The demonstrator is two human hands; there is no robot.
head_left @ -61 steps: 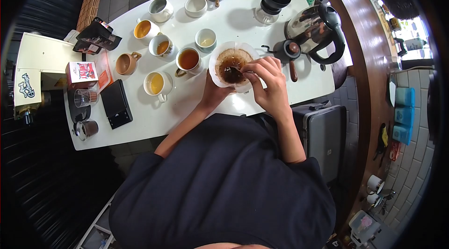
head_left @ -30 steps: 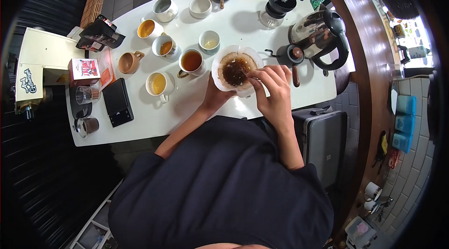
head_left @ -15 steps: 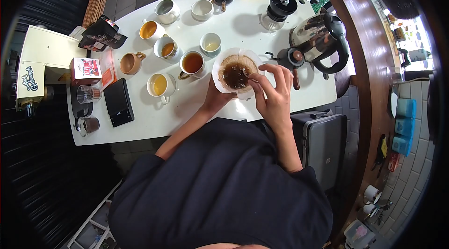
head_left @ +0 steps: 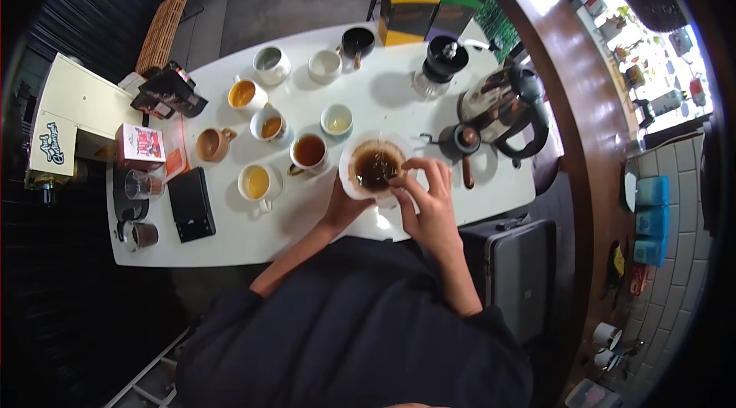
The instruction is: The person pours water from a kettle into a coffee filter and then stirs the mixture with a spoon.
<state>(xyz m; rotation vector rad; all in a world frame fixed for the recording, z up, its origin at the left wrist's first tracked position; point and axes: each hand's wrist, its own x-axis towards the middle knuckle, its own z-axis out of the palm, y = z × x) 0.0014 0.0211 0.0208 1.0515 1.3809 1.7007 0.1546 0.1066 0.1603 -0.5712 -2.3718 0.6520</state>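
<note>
A coffee dripper lined with a white paper filter stands near the table's front edge, with wet brown coffee slurry inside. My left hand is closed around the dripper's lower left side; some of its fingers are hidden beneath it. Over the right rim, my right hand pinches a thin spoon, mostly hidden by the fingers, whose tip dips into the coffee. Left of the dripper are a cup of reddish-brown tea and a cup of yellow liquid. Behind it sits a small white bowl.
More cups stand farther back, including a black one. On the right are a hand grinder, a small dark pot with a wooden handle and a glass kettle. A black scale and a red-white box lie left.
The head view has tilted up, so the table sits lower in the picture. Both hands stay at the dripper; the right fingers remain pinched over the coffee.
</note>
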